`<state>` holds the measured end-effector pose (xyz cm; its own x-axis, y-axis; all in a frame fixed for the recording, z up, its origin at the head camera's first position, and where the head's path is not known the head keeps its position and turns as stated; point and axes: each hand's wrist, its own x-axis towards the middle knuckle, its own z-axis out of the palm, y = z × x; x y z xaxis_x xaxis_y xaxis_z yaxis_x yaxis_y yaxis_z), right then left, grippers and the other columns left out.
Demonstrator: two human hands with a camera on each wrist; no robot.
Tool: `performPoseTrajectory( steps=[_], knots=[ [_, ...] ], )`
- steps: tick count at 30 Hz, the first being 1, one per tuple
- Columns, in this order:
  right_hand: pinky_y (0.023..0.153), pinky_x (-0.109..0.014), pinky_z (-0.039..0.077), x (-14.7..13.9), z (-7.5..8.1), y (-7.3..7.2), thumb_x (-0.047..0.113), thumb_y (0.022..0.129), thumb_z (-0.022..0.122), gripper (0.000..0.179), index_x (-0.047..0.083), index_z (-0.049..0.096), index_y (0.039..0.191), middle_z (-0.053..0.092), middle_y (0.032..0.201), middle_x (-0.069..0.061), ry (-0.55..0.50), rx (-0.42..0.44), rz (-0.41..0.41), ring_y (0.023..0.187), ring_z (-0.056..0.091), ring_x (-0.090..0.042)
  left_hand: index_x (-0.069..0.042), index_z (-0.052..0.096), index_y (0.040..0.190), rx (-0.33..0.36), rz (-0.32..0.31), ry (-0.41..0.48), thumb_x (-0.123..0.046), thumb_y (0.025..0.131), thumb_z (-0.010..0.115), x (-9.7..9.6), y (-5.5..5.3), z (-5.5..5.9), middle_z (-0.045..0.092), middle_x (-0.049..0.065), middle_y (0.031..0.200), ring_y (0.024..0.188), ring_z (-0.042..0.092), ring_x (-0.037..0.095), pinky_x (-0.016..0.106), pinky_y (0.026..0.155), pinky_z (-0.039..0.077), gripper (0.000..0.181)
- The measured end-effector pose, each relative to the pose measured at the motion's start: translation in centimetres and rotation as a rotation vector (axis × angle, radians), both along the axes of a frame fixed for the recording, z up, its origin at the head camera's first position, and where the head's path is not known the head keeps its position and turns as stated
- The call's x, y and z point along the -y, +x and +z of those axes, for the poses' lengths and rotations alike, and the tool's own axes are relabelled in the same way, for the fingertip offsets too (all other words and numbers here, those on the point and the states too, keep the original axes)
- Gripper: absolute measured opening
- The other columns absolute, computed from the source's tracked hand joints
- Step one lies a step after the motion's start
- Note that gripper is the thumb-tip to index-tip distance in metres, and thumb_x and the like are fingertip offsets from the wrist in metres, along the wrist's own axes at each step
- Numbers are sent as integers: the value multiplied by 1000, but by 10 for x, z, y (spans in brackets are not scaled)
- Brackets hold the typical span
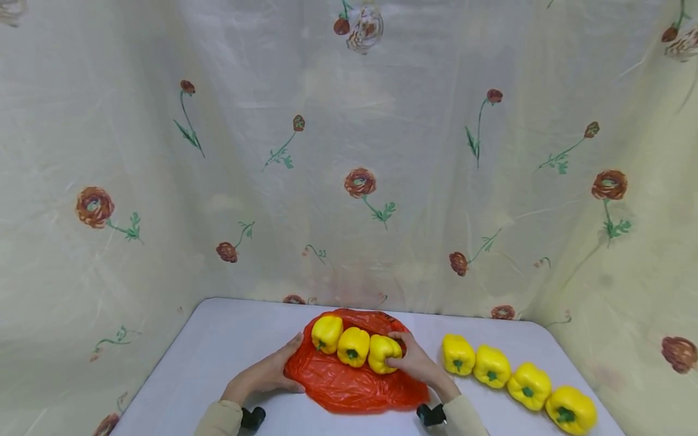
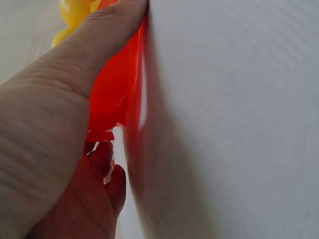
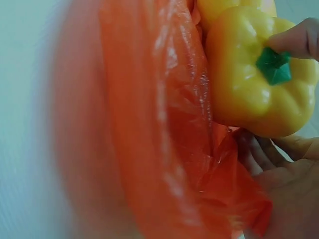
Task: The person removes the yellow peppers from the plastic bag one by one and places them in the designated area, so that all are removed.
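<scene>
A red plastic bag [image 1: 349, 390] lies spread on the table, with three yellow bell peppers in a row on it: a left one [image 1: 327, 334], a middle one [image 1: 353, 346] and a right one [image 1: 382, 353]. My right hand [image 1: 417, 363] grips the right pepper, thumb beside its green stem [image 3: 275, 65] and fingers around its far side. Red film bunches against those fingers in the right wrist view. At the bag's left edge, my left hand [image 1: 269, 369] holds the film [image 2: 117, 82] between its thumb and fingers.
Several more yellow bell peppers [image 1: 492, 366] stand in a slanting row on the white table [image 1: 234, 327], right of the bag. A flowered curtain [image 1: 414, 200] hangs behind the table and along both sides. Each wrist wears a black strap [image 1: 252, 418].
</scene>
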<state>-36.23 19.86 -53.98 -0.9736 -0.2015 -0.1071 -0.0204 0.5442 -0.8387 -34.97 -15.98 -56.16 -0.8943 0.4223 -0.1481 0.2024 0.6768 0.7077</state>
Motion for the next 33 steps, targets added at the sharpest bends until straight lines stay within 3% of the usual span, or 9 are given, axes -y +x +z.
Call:
performPoseTrajectory(
  steps=[11,19,28,33],
  knots=[
    [103,-55,44,-3,-4,-1,33,80,77,75,11,41,141,43,140,-15,-18,41,27,117,47,-30,-17,9,157,-2,-4,-2,-52,71,79,1,0,-2,14,9,163,147,19,36,60,113,28,116],
    [101,-54,45,-3,-5,-2,32,82,75,72,8,39,140,47,135,-15,-30,53,95,113,49,-29,-16,10,156,-5,-2,-12,-52,71,79,1,0,-1,13,9,163,148,19,35,59,113,28,116],
    [100,-52,45,1,-5,0,31,81,74,76,5,36,142,44,135,-16,-4,65,107,113,47,-29,-17,9,157,14,13,-1,-53,69,80,0,-2,-3,15,9,163,147,20,36,61,112,29,118],
    [97,-48,48,3,-6,1,28,81,73,73,6,38,140,49,130,-13,-9,66,102,109,50,-26,-18,8,157,12,11,-2,-52,69,79,1,-3,-3,15,9,163,146,21,37,61,111,30,118]
  ],
)
